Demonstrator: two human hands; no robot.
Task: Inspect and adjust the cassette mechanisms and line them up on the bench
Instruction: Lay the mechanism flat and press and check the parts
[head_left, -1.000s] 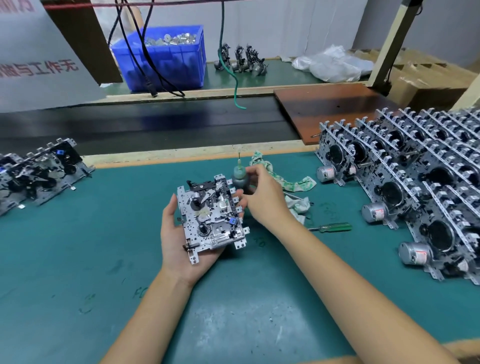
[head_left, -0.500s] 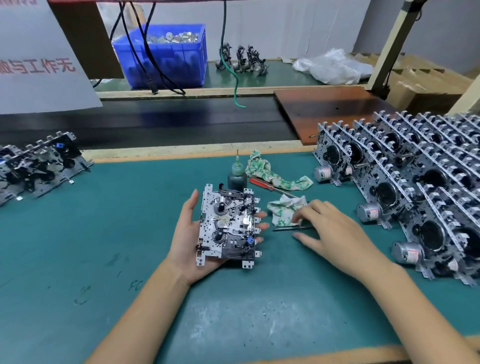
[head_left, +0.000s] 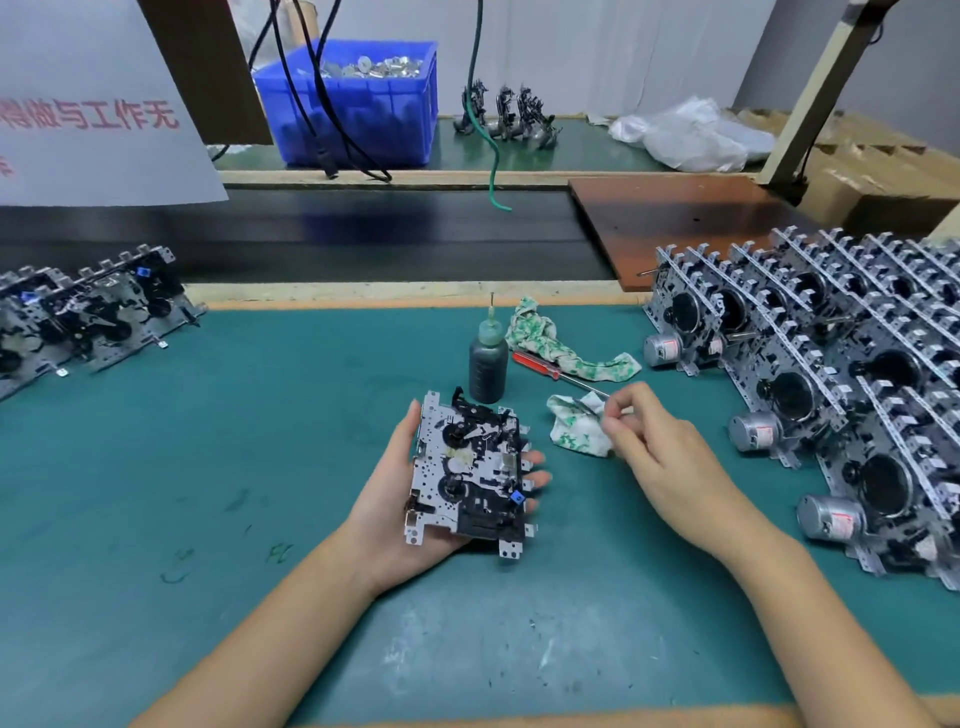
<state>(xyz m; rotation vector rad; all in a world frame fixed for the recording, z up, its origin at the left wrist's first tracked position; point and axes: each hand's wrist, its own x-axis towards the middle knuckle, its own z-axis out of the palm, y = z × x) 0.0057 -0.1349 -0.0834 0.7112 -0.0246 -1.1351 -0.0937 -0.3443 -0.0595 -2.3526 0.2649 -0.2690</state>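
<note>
A cassette mechanism (head_left: 470, 478), a perforated metal plate with black gears and a small blue part, lies face up in my left hand (head_left: 384, 499) above the green bench mat (head_left: 208, 467). My thumb is on its left edge and my fingertips curl round its right edge. My right hand (head_left: 654, 457) is just right of it, over a crumpled white-and-green cloth (head_left: 576, 431). Its thumb and fingers pinch a thin metal tool (head_left: 587, 406), which looks like tweezers. Rows of mechanisms with motors (head_left: 831, 374) stand on edge at the right.
A dark oil bottle with a needle tip (head_left: 488, 364) stands just behind the held mechanism. A red screwdriver (head_left: 537, 365) and another cloth (head_left: 550, 338) lie beside it. Two mechanisms (head_left: 88, 312) lie at the far left. Behind the bench are a black conveyor (head_left: 363, 234) and a blue crate (head_left: 358, 98).
My right hand let go of the oil bottle, which now stands on the bench. The hand moved right to the cloth and picked up the thin tool. My left hand turned the mechanism slightly.
</note>
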